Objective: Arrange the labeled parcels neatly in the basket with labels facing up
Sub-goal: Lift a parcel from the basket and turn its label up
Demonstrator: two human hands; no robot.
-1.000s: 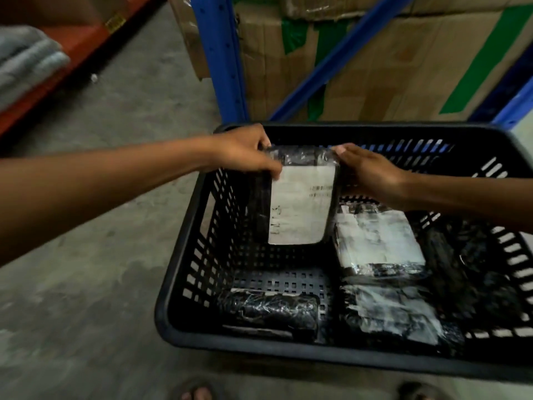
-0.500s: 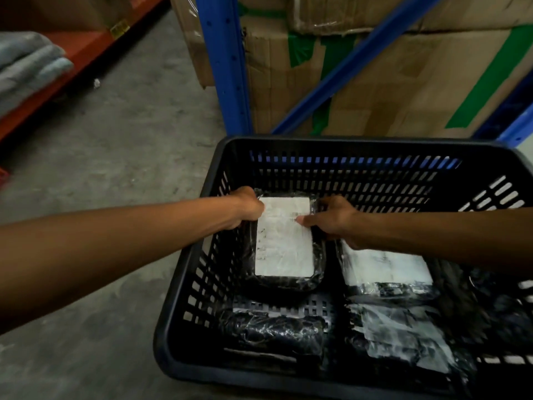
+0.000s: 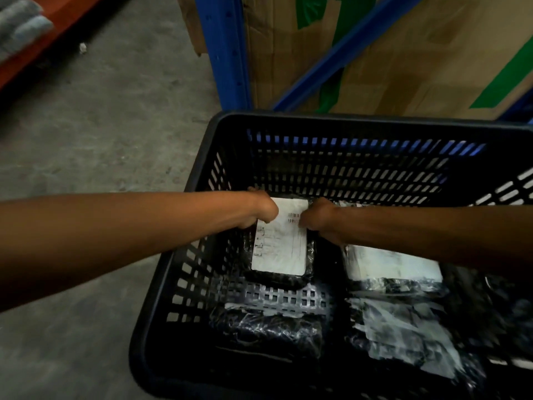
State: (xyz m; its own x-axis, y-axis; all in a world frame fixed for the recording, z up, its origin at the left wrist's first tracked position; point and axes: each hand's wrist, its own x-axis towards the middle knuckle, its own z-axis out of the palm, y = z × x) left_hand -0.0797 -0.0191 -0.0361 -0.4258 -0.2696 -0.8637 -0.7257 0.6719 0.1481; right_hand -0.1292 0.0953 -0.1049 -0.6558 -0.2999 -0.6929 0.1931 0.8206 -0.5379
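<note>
Now two hands press one of four parcels in one basket.

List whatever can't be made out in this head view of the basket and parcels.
- Label text on the held parcel: too small and blurred.
- Its far edge: covered by the left hand and right hand.
- Basket right side: cut off by the frame edge.
- Near-left parcel: no label visible; its facing is unclear.

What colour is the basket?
Black, a slotted plastic basket, seen in the head view.
</note>
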